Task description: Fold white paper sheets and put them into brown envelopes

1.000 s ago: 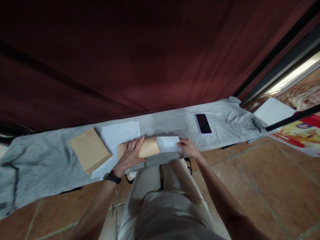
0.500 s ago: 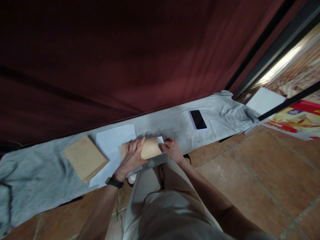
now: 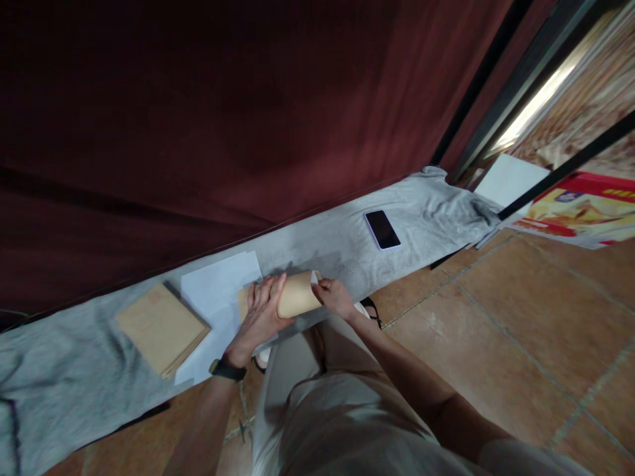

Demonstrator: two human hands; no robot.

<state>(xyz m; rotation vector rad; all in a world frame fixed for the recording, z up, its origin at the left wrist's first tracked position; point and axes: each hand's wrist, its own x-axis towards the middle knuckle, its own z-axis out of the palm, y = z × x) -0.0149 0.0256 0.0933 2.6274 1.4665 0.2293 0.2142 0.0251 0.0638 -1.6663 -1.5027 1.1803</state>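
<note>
A brown paper envelope (image 3: 298,295) is bowed upward between my two hands. My left hand (image 3: 262,307), with a dark watch band at its wrist, grips it from the left with fingers across its top. At the envelope's right end, my right hand (image 3: 333,294) pinches a white paper (image 3: 314,278), of which only a small corner shows at the opening. The right fingertips are partly hidden. White sheets (image 3: 218,283) lie to the left, partly under the envelope and my left hand. A stack of brown envelopes (image 3: 161,327) rests on those sheets at their left side.
A grey cloth (image 3: 317,241) covers the long, narrow bench. A phone (image 3: 382,229) lies on it to the right. Behind hangs a dark red curtain (image 3: 278,132). A colourful printed box (image 3: 585,208) and a white panel (image 3: 510,178) are at far right, beyond a dark bar.
More of the white paper has gone inside the envelope, and my right hand has moved slightly left against the opening. The view has shifted a little.
</note>
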